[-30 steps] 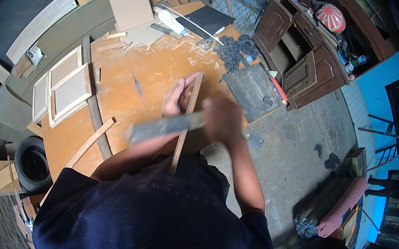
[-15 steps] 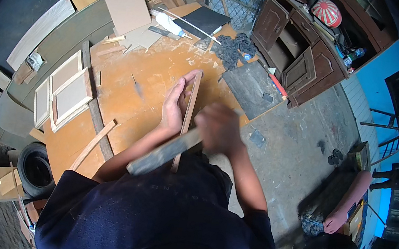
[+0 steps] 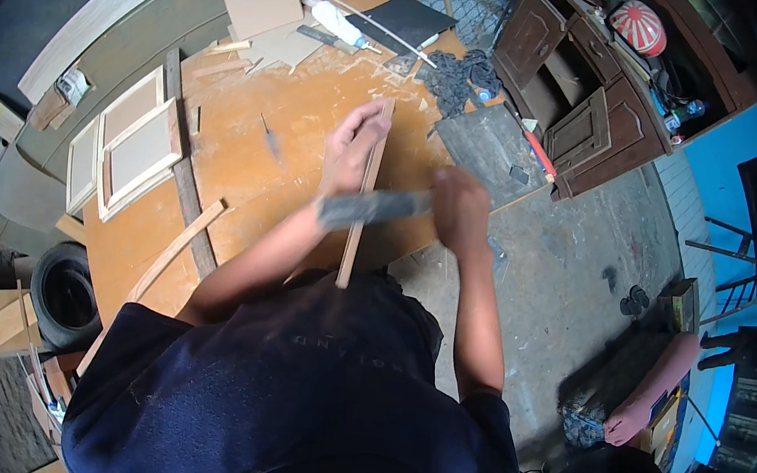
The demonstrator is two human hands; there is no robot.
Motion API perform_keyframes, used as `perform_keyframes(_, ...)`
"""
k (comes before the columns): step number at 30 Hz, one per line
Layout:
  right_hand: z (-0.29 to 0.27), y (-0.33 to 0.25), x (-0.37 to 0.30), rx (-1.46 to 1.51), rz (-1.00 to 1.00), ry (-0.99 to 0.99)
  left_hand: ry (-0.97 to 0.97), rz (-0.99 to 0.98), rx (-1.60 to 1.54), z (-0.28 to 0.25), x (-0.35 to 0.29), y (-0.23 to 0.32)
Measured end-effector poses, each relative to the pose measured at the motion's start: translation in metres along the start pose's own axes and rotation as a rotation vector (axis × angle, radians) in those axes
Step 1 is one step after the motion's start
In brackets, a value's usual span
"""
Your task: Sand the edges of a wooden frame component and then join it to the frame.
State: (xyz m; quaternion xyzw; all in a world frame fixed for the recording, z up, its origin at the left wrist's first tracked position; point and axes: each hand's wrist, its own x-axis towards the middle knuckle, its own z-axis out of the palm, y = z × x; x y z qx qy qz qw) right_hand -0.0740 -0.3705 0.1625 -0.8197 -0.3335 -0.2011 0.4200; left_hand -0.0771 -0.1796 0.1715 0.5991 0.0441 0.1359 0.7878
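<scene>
Workbench (image 3: 246, 163): hands (image 3: 357, 144) gripping strip (image 3: 362, 201)

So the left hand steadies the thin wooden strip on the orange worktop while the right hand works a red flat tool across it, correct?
Not quite. The tool in the right hand is dark grey, not red, and blurred by motion; the head view shows it. The rest stands: the left hand steadies the thin wooden strip on the orange worktop, and the tool lies across the strip.
</scene>
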Motion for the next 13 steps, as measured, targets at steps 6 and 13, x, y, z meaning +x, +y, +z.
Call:
perform_keyframes(6,0.005,-0.041,0.000,-0.017,-0.074,-0.044,0.083,0.036,0.102,0.008,0.012,0.003)
perform_keyframes(13,0.017,0.043,-0.029,-0.087,0.190,-0.193,0.095,0.021,0.116,0.011,0.023,0.003)
